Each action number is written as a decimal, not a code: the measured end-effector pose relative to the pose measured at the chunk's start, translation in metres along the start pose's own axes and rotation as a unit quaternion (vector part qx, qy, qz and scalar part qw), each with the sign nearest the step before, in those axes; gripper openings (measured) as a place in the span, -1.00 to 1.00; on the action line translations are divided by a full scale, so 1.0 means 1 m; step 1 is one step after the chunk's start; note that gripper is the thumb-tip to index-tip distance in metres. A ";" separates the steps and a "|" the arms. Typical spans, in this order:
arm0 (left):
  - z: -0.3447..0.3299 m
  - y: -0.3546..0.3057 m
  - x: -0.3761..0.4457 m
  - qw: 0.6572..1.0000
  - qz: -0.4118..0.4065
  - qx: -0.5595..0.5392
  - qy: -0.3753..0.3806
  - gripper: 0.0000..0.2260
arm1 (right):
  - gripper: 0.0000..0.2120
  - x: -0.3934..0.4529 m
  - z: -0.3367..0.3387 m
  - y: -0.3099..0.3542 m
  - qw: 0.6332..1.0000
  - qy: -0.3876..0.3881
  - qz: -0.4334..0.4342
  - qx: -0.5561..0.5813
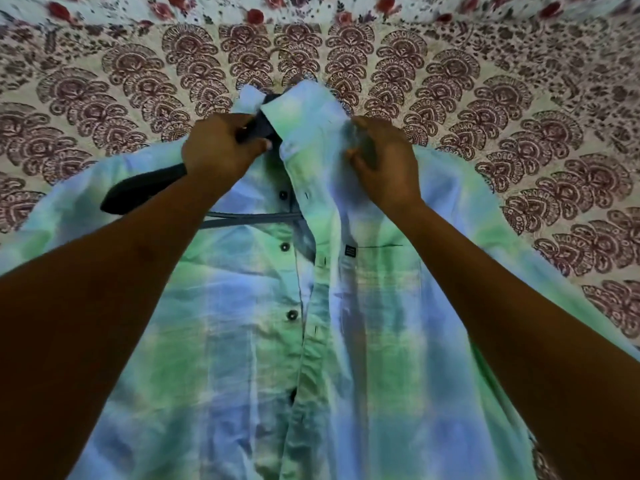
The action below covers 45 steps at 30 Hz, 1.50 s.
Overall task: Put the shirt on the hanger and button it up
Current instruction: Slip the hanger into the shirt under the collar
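A blue, green and white tie-dye shirt (363, 323) lies front-up on the bed, collar away from me, its front unbuttoned with dark buttons on the left placket. A dark hanger (138, 192) sticks out over the shirt's left shoulder; its lower bar (249, 218) shows inside the open chest, and its right half is hidden under the cloth. My left hand (221, 147) grips the hanger at its neck by the collar. My right hand (384, 164) pinches the shirt's fabric at the right shoulder, just below the collar.
A cream bedsheet (519, 98) printed with maroon paisley fans covers the bed all around the shirt. A floral strip with red roses (256, 15) runs along the far edge.
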<state>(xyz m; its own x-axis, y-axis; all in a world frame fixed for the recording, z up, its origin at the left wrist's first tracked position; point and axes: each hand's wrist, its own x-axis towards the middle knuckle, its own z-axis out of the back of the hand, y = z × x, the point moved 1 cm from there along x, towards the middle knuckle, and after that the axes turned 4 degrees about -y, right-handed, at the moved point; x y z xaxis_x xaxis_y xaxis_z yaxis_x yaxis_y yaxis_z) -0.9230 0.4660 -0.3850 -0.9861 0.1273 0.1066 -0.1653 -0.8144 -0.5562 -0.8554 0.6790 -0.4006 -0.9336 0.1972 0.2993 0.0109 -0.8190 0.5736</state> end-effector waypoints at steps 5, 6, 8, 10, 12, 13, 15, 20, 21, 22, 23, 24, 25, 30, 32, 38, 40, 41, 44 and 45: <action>-0.033 -0.038 0.005 1.000 -0.025 -0.009 0.014 -0.42 | -0.47 0.009 -0.005 -0.014 0.994 0.036 -0.052 -0.087; -0.036 -0.039 0.005 1.000 -0.022 -0.010 0.015 -0.43 | -0.48 0.011 -0.004 -0.018 0.992 0.038 -0.073 -0.100; -0.040 -0.035 0.008 0.999 -0.024 -0.013 0.025 -0.49 | -0.52 0.014 -0.003 -0.026 0.987 0.054 -0.091 -0.121; -0.039 -0.028 0.009 0.999 -0.028 -0.022 0.037 -0.55 | -0.60 0.015 -0.005 -0.029 0.988 0.056 -0.088 -0.115; -0.036 -0.023 0.005 0.997 -0.065 -0.030 0.009 -0.59 | -0.64 0.016 -0.007 -0.029 0.990 0.044 -0.093 -0.099; -0.034 -0.021 -0.002 0.995 -0.091 -0.017 -0.029 -0.64 | -0.64 0.016 -0.007 -0.029 0.990 0.038 -0.096 -0.095; -0.028 -0.017 -0.027 0.985 -0.117 0.007 -0.129 -0.79 | -0.63 0.014 -0.007 -0.031 0.990 0.023 -0.104 -0.090; -0.029 0.011 -0.105 0.982 -0.072 -0.006 -0.172 -0.83 | -0.68 0.014 -0.003 -0.038 0.990 0.000 -0.120 -0.071; -0.033 0.017 -0.110 0.986 -0.054 0.006 -0.160 -0.81 | -0.67 0.014 -0.003 -0.038 0.990 0.001 -0.123 -0.069; -0.037 0.020 -0.111 0.989 -0.033 0.013 -0.143 -0.79 | -0.68 0.014 -0.002 -0.037 0.990 0.000 -0.124 -0.066; -0.041 0.020 -0.108 0.992 -0.012 0.016 -0.126 -0.76 | -0.68 0.015 -0.002 -0.037 0.991 -0.002 -0.122 -0.061; -0.045 0.019 -0.102 0.994 0.011 0.012 -0.110 -0.70 | -0.68 0.015 -0.001 -0.038 0.992 -0.002 -0.115 -0.050; -0.048 0.016 -0.092 0.995 0.032 0.009 -0.095 -0.61 | -0.68 0.015 -0.001 -0.038 0.993 0.000 -0.111 -0.034; -0.062 -0.010 -0.034 0.986 0.063 0.154 0.026 -0.40 | -0.57 0.014 0.006 -0.038 0.992 0.016 -0.123 0.040; -0.052 -0.013 -0.017 0.984 0.050 0.164 0.039 -0.65 | -0.57 0.014 0.009 -0.036 0.990 0.014 -0.123 0.061; -0.010 0.023 -0.013 0.925 0.183 -0.331 -0.027 -0.84 | -0.55 0.015 0.013 -0.040 0.986 0.010 -0.126 0.112; 0.008 0.046 -0.016 0.857 0.250 -0.449 -0.052 -0.79 | -0.64 0.015 0.013 -0.041 0.985 0.015 -0.128 0.116; 0.017 0.055 -0.015 0.856 0.257 -0.446 -0.048 -0.79 | -0.70 0.015 0.014 -0.042 0.984 0.014 -0.129 0.123; 0.044 0.074 -0.011 0.912 0.224 -0.339 -0.062 -0.82 | -0.74 0.014 0.017 -0.045 0.982 0.016 -0.126 0.143; 0.052 0.076 -0.010 0.925 0.214 -0.308 -0.061 -0.79 | -0.73 0.013 0.020 -0.045 0.982 0.024 -0.120 0.142</action>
<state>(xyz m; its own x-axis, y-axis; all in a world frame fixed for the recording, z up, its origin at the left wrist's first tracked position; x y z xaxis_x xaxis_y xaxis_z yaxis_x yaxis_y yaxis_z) -0.9252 0.3737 -0.3855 -0.9603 -0.2279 -0.1609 0.2251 -0.2927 -0.9293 -0.8607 0.7288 -0.4077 -0.9373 0.3347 0.0973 -0.1182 -0.5678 0.8147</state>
